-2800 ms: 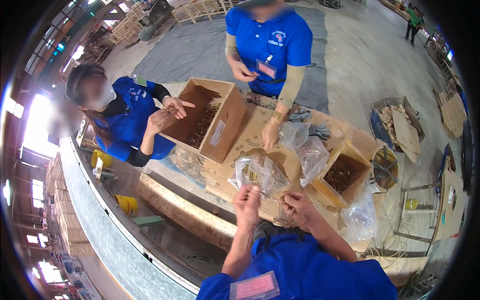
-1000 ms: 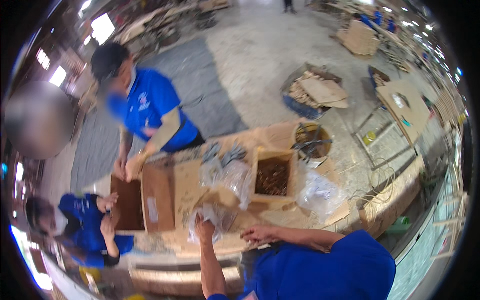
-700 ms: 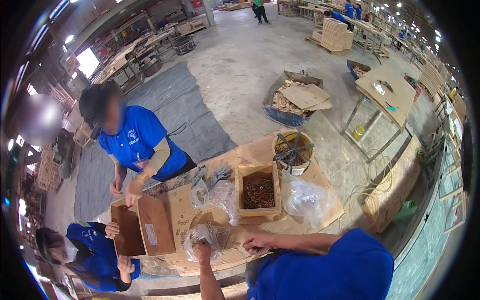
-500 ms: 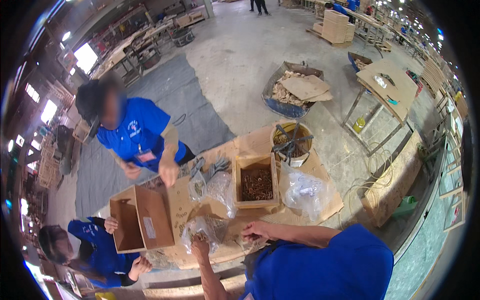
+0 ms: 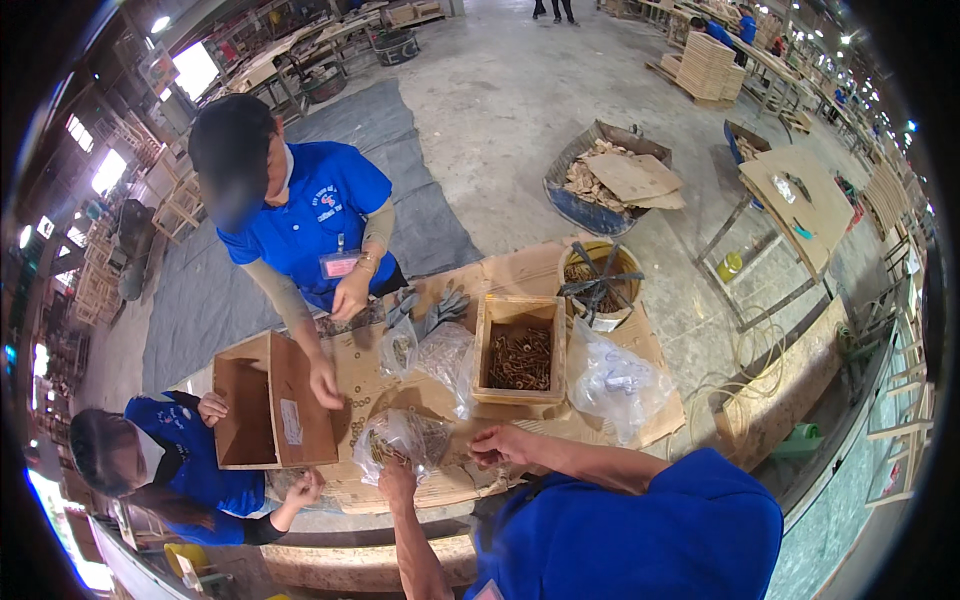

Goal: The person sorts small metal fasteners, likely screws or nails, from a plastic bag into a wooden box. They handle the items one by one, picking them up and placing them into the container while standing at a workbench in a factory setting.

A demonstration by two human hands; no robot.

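My left hand [image 5: 397, 483] is closed at the near edge of a clear plastic bag [image 5: 428, 432] with small metal fasteners inside. The plastic partly hides its fingertips. To the right, my right hand [image 5: 500, 446] hovers over the near table edge, its fingers curled together; what they hold, if anything, is too small to name. Beyond it stands a wooden box [image 5: 520, 396] with many brown screws [image 5: 520, 360]. Small rings [image 5: 358, 405] lie scattered on the cardboard left of the bag. A co-worker's hand [image 5: 325, 384] reaches down near these rings.
A co-worker at the left steadies a tilted wooden box [image 5: 303, 400]. Grey gloves [image 5: 440, 310] and a bag of small parts [image 5: 400, 347] lie at the far side. A bucket of hardware [image 5: 630, 262] and another plastic bag [image 5: 620, 385] are to the right.
The far co-worker has leaned in, one hand lowered toward the rings. My right hand has risen slightly leftward. My left hand stays at the bag. The whole view has shifted slightly.
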